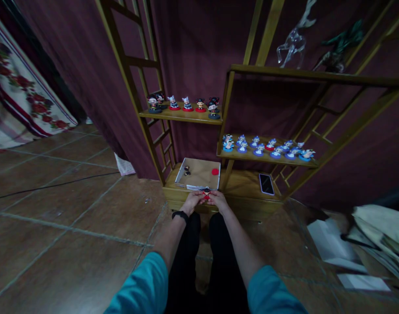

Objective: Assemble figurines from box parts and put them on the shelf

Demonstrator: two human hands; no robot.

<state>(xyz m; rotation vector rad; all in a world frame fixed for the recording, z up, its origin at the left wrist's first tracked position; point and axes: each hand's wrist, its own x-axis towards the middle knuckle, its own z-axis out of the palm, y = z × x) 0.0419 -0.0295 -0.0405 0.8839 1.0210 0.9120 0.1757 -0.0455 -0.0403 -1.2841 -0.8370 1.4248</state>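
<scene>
I'm grasping one small figurine (206, 192).
Over the feed, my left hand (193, 201) and right hand (218, 199) are pinching it between them, just beside the shallow box (201, 173).

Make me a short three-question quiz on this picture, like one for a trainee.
1. Choose: the left hand and right hand together hold (a) a spoon, (b) a small figurine, (c) a cup.
2. True or false: the phone lies outside the shallow box.
3. Fill in: the dark band sits just behind the ____ hand.
Key: 1. b; 2. true, it lies to the right of the box; 3. left.
</scene>
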